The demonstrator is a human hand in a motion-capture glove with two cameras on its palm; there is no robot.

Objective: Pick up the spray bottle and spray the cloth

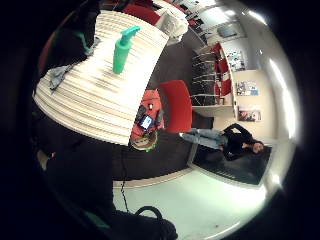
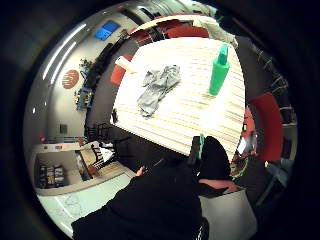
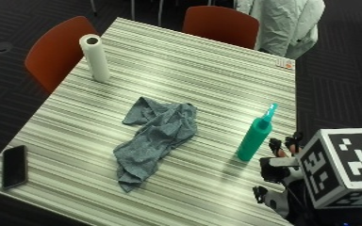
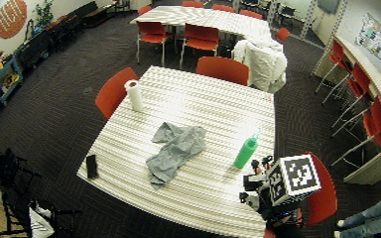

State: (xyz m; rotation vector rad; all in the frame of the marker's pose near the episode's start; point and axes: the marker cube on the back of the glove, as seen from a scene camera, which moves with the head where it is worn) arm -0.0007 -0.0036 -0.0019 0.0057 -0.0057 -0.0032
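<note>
Lying farthest from the hand, a black phone (image 3: 14, 165) sits at the desk (image 3: 218, 75) edge, with a paper towel roll (image 3: 95, 58) upright beyond it. The grey cloth (image 3: 154, 138) lies crumpled mid-desk. The green spray bottle (image 3: 255, 136) stands upright just beside the hand (image 3: 280, 160), untouched. The gloved fingers (image 3: 275, 145) hold nothing; how far they are spread cannot be told.

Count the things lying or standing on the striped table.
4: the paper towel roll upright near a far corner, the grey cloth crumpled mid-table, the green spray bottle upright beside it, the black phone flat at the near corner.
</note>
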